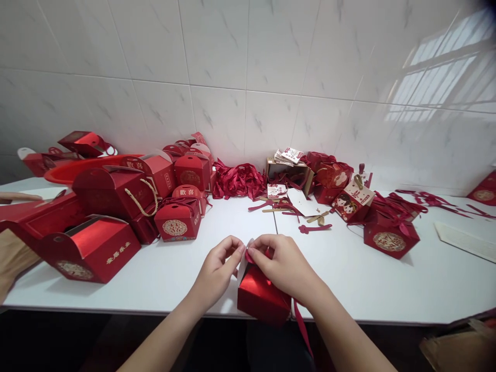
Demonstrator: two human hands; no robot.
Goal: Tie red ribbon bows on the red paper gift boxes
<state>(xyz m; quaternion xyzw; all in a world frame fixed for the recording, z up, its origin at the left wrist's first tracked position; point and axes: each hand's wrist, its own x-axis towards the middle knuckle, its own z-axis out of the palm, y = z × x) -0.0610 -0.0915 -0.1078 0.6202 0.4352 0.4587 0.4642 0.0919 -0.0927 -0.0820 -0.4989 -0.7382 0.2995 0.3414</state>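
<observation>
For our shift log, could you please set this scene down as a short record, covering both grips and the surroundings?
Left grip: at red box's pale flap; hold unclear
Right grip: same flap, at red ribbon; hold unclear
Box position: table's near edge
Behind: ribbon heap, printed cards
Left side: red gift boxes, another person's hand
Right side: ribbon-tied box

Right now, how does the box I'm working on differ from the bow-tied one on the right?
Your box has your left hand and right hand at its top; the bow-tied box stands untouched. Your box shows a shiny panel; the bow-tied box shows a round gold emblem. Both are red, with ribbon.
</observation>
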